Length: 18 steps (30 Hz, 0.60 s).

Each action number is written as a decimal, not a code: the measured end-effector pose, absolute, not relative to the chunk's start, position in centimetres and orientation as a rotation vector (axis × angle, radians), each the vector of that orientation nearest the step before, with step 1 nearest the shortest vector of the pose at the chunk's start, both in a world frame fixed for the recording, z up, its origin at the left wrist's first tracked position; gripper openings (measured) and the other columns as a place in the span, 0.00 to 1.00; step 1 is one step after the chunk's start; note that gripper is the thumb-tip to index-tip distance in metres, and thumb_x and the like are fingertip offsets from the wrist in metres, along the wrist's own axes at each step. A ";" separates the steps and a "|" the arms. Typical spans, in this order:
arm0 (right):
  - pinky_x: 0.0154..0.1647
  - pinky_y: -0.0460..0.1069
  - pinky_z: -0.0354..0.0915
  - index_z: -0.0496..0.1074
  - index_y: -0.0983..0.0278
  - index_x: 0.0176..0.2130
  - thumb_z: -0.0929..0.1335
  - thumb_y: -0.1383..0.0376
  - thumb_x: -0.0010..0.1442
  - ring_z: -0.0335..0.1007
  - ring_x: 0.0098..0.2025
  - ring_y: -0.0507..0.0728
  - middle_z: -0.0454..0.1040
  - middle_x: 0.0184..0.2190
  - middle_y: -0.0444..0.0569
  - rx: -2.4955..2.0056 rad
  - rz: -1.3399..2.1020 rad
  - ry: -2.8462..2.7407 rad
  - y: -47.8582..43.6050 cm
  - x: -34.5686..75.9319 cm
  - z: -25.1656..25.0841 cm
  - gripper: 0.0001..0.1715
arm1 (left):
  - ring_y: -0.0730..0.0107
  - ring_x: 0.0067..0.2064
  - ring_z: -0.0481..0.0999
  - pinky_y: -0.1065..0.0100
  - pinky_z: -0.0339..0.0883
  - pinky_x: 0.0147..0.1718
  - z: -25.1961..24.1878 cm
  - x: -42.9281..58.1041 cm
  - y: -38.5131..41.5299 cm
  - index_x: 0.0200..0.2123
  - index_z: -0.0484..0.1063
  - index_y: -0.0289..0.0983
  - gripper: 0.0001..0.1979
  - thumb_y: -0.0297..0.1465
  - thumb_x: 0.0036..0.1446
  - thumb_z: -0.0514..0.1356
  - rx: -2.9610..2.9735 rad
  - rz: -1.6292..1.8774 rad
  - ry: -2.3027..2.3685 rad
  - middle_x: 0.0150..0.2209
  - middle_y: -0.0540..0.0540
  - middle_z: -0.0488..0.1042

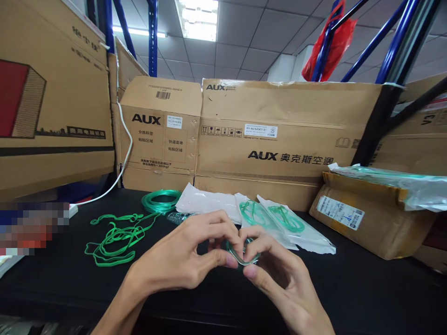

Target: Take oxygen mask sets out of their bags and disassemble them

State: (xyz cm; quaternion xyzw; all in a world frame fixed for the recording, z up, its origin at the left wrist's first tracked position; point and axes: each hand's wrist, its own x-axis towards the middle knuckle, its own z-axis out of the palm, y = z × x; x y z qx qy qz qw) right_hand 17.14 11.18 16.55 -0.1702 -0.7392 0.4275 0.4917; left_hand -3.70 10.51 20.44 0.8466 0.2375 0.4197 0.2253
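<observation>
My left hand (188, 256) and my right hand (275, 267) meet above the black table (366, 288), both pinched on a small loop of clear green tubing (240, 258) held between the fingertips. Just behind the hands lie several clear plastic bags (279, 218) with green tubing inside. A coil of green tubing (161, 201) rests farther back on the left. A loose pile of green elastic straps (115, 237) lies on the table to the left of my left hand.
Large AUX cardboard boxes (279, 139) wall off the back of the table. An open brown box (370, 218) holding bagged tubing stands at the right. A white cable (122, 163) runs down at the left. Blue rack posts rise behind.
</observation>
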 end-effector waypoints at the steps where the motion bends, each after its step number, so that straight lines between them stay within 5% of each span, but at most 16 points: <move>1: 0.54 0.51 0.64 0.74 0.55 0.37 0.70 0.63 0.67 0.70 0.52 0.59 0.71 0.46 0.47 -0.416 1.055 -1.792 11.2 17.2 16.5 0.04 | 0.73 0.39 0.71 0.71 0.65 0.41 20.5 -3.7 10.5 0.37 0.76 0.38 0.09 0.19 0.62 0.64 2.331 1.160 0.649 0.40 0.51 0.73; 18: 0.55 0.49 0.63 0.76 0.56 0.36 0.72 0.63 0.65 0.67 0.51 0.56 0.70 0.45 0.46 -0.384 1.112 -1.758 12.2 17.4 16.1 0.03 | 0.75 0.42 0.72 0.74 0.65 0.43 20.3 -3.9 10.6 0.38 0.77 0.38 0.12 0.15 0.60 0.63 2.390 1.171 0.631 0.41 0.52 0.70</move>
